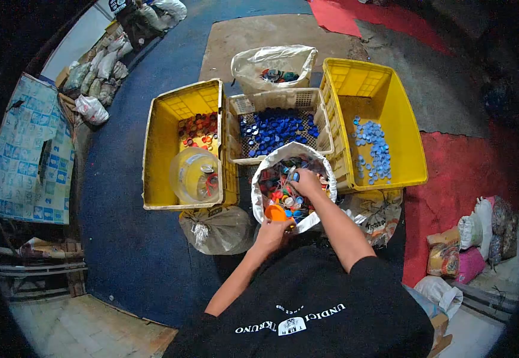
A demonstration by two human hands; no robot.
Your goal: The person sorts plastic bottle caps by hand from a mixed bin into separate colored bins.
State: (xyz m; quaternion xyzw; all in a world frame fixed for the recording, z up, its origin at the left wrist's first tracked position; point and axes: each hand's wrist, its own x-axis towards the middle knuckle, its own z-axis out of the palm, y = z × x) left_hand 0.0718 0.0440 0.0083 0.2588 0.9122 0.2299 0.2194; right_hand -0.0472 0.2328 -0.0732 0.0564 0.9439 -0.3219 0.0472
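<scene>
A white sack (258, 190) full of mixed coloured bottle caps (284, 194) stands open in front of me. At its near rim, my left hand (274, 232) is closed round a large orange cup-like cap (276, 213). My right hand (307, 183) reaches over the caps inside the sack, its fingers bent together at a small blue cap (296, 176). The tips of those fingers are partly hidden. Beyond the sack, a whitish crate (235, 107) holds many dark blue caps (277, 130).
The left yellow bin (158, 128) has red and orange caps (200, 128) and a clear plastic container (188, 173). Light blue caps (373, 146) lie in the right yellow bin (405, 125). Behind the crate is another white sack (247, 62). Tied sacks (218, 230) sit below the bins.
</scene>
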